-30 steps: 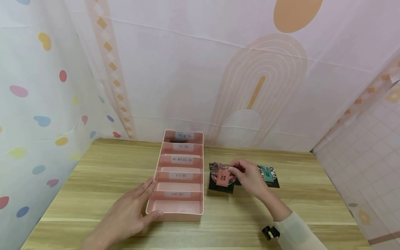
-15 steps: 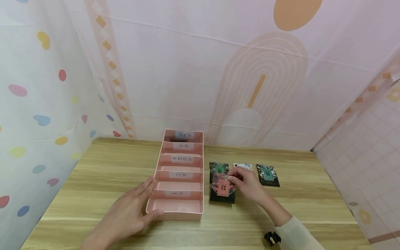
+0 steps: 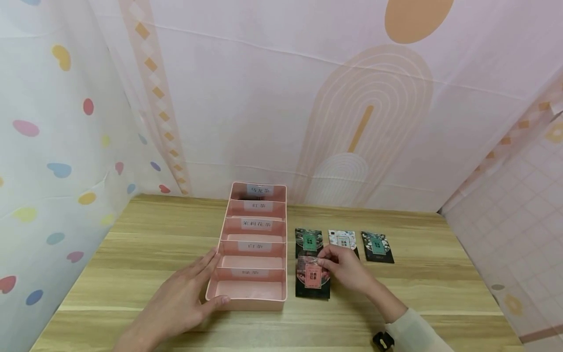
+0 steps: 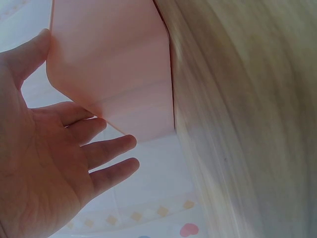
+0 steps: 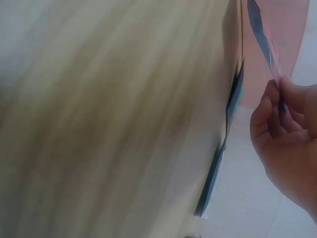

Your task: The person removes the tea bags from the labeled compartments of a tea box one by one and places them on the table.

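In the head view, a pink box (image 3: 252,306) split by dividers into several labelled compartments stands on the table. My left hand (image 3: 176,298) rests at its near left corner, thumb by the front rim. The fingers (image 4: 111,151) spread along the side wall in the left wrist view. Between thumb and fingertips my right hand (image 3: 347,269) pinches the top corner of a black tea sachet (image 3: 313,277) with a red label. The right wrist view catches this sachet edge-on, held off the wooden surface.
Behind the held sachet lie a green-labelled sachet (image 3: 309,240), a white-patterned one (image 3: 343,239) and another green-labelled one (image 3: 377,247). Something dark sits in the box's farthest compartment (image 3: 258,192). A small black object (image 3: 383,341) is by the right sleeve. Patterned cloth (image 3: 246,98) backs the table (image 3: 167,220).
My right hand has drawn the red-labelled sachet toward the front edge, uncovering the green-labelled and white-patterned sachets behind. My left hand stays at the box.
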A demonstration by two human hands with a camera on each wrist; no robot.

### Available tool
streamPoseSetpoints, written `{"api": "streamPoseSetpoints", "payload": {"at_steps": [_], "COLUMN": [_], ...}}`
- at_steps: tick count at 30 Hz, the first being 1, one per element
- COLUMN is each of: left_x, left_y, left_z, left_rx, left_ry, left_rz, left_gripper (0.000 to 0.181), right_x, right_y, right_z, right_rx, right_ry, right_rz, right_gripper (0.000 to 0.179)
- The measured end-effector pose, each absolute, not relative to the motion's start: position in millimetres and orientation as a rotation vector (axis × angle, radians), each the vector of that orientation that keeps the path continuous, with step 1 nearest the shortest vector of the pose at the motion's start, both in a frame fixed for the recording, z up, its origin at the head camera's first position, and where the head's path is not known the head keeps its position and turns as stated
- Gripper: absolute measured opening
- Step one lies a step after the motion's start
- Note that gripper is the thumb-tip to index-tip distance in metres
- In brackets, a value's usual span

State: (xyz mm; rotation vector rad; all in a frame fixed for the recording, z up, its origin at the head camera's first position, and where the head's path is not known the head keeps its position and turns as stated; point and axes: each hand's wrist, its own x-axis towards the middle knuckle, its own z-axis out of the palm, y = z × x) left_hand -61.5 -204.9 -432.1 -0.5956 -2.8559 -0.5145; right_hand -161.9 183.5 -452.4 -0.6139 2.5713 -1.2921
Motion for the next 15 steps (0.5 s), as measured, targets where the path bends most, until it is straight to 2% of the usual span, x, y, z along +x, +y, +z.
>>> {"api": "streamPoseSetpoints", "payload": {"at_steps": [15], "left_x": [-61.0], "left_y": [-205.6], "left_z": [-431.4], "left_rx": [-0.593], "left_ry": [-2.859], "left_rz": [-0.519], "left_gripper": [0.089], "right_x": [-161.6], "right_y": [176.8], "right_z": [-464.1], "right_rx": [-0.627], "right_ry": [2.648], "right_rz": [-1.126], "right_gripper": [0.007]}}
